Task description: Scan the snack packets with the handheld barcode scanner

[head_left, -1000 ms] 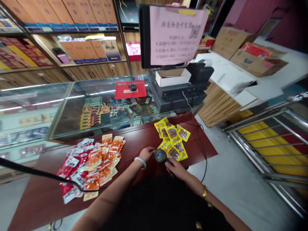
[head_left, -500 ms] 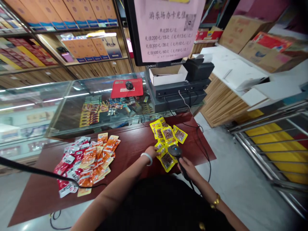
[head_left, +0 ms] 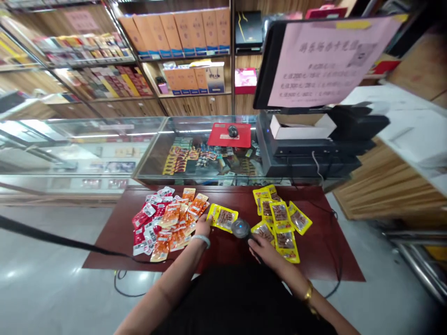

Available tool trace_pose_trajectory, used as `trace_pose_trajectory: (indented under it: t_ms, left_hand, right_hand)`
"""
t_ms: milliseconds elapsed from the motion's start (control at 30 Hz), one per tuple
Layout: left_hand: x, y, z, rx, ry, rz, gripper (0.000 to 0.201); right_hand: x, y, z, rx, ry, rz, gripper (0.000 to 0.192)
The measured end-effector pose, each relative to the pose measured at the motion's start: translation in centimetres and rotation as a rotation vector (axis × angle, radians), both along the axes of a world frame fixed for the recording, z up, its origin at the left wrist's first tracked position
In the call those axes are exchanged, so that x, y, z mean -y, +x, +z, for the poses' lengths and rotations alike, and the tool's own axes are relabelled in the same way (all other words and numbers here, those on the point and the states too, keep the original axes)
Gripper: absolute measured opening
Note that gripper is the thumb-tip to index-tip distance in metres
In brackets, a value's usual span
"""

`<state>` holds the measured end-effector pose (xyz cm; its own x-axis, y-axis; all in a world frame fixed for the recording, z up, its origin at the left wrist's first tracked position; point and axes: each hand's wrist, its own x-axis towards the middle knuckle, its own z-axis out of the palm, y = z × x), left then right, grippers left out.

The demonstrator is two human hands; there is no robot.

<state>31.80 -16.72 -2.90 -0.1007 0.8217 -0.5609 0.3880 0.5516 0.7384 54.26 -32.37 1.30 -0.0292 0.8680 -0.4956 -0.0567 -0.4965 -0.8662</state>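
Observation:
My left hand (head_left: pixel 203 226) pinches the left end of a yellow snack packet (head_left: pixel 224 217), whose clear window shows brown pieces inside. In my right hand (head_left: pixel 261 247) is a dark handheld barcode scanner (head_left: pixel 241 228), its rounded head beside the packet's right end and a small blue light on top. Right of the scanner lies a loose pile of similar yellow packets (head_left: pixel 281 217). Just left of my left hand, orange packets (head_left: pixel 172 215) overlap with red-and-white packets (head_left: pixel 149 228). All of these rest on a dark red tabletop (head_left: pixel 223 251).
Behind the table stands a glass display counter (head_left: pixel 195 125) with a red mouse pad (head_left: pixel 218 136) and a mouse (head_left: pixel 233 131). A monitor backed with a pink sign (head_left: pixel 314 65) rises above a white open box (head_left: pixel 296 128). A black cable (head_left: pixel 337 251) hangs at the right.
My left hand has carried one yellow packet leftward, away from the pile to near the orange packets. The scanner in my right hand has followed it left. The camera view has turned left.

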Motion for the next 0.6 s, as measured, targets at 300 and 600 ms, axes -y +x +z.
trace_pose_trajectory:
  t_ms: [300, 600]
  left_hand:
    - [-3.5, -2.2, -1.4, 0.213, -0.055, 0.269, 0.013]
    - [-9.6, 0.5, -2.2, 0.161, -0.044, 0.205, 0.013]
  right_hand:
    - [-4.4, -3.6, -0.7, 0.056, 0.028, 0.139, 0.052]
    - [-6.6, -3.7, -2.1, 0.056, -0.017, 0.001, 0.053]
